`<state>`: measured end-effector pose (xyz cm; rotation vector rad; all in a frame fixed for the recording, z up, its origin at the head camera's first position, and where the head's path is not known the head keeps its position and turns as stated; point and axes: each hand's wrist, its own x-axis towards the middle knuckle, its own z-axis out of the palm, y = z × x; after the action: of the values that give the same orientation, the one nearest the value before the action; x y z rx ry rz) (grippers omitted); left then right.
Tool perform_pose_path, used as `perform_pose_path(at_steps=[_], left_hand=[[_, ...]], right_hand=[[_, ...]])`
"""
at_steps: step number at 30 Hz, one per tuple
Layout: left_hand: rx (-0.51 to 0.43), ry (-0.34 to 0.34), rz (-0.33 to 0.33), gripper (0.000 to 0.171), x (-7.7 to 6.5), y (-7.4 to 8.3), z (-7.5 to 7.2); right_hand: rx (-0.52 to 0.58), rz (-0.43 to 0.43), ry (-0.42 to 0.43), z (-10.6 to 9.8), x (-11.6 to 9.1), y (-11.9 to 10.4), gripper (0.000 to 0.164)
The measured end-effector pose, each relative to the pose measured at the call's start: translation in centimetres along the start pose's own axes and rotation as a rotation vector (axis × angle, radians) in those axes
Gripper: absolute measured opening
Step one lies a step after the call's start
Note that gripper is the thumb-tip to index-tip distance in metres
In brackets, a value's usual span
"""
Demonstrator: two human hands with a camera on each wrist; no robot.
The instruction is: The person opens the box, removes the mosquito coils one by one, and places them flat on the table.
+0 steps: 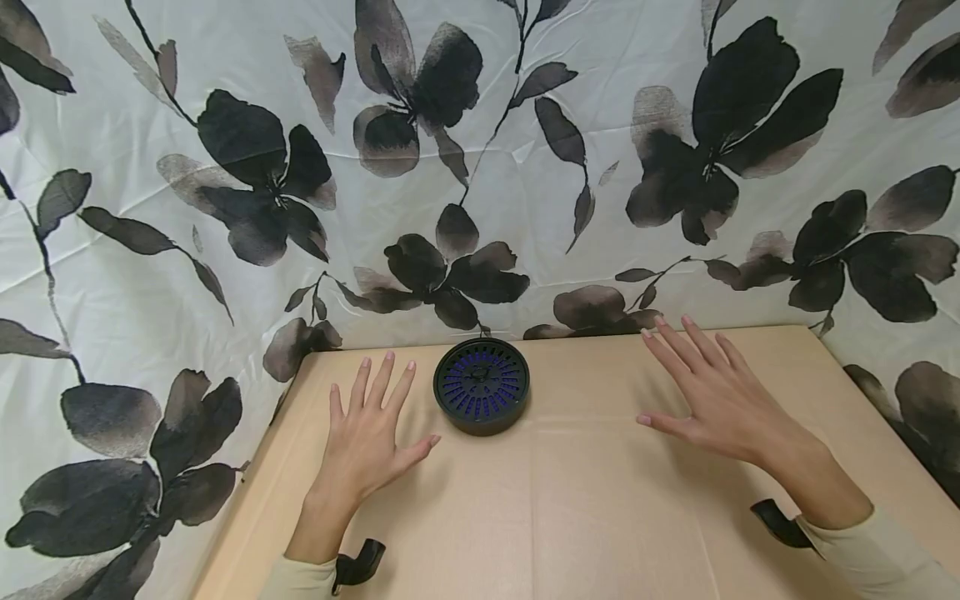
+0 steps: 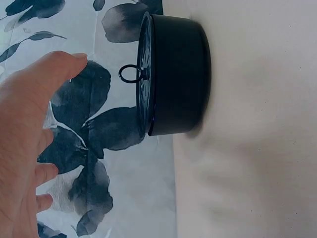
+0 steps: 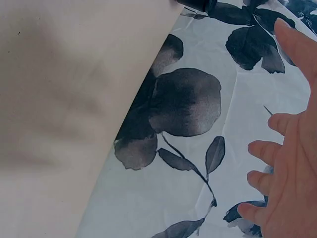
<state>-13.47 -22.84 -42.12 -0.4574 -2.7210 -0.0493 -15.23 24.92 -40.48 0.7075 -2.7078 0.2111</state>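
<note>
tin (image 1: pixel 480 408) w/ slotted lid (image 2: pixel 145 109) sits upright near table's (image 1: pixel 600 517) far edge, betw. hands, closer to l. l hand (image 1: pixel 365 442): fingers spread, nothing held, thumb near tin but apart. r hand (image 1: pixel 712 400) also spread wide, holding nothing, well off to side. risk imo: careless fwd nudge could shove tin over far edge into cloth (image 1: pixel 585 275); lifting by ring (image 2: pixel 120 74) alone might pop lid if loose, can't tell fit.

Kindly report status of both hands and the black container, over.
Left hand and right hand: empty. Black container: on table, between them, untouched. No obstruction visible.
</note>
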Motion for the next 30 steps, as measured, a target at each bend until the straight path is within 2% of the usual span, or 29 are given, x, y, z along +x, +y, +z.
perform_pose_path(at_steps=[13,18,22,27,30], left_hand=[[-0.008,-0.01,-0.005,0.101,0.2,-0.5,0.5],[0.001,0.013,0.025,0.096,0.3,-0.8,0.8],[0.006,0.044,0.051,0.091,0.5,-1.1,1.0],[-0.07,0.09,0.06,0.085,0.8,-1.1,1.2],[-0.138,0.114,0.048,0.08,1.0,-0.9,1.4]], right_hand=[[0.038,0.01,-0.03,-0.1,0.7,-0.1,0.102],[0.069,-0.019,-0.015,0.0,1.0,-0.2,0.096],[0.115,0.015,-0.048,0.2,1.3,-0.5,0.089],[0.182,0.083,-0.111,0.6,1.6,-0.6,0.077],[0.223,0.1,-0.097,1.0,1.9,-0.6,0.071]])
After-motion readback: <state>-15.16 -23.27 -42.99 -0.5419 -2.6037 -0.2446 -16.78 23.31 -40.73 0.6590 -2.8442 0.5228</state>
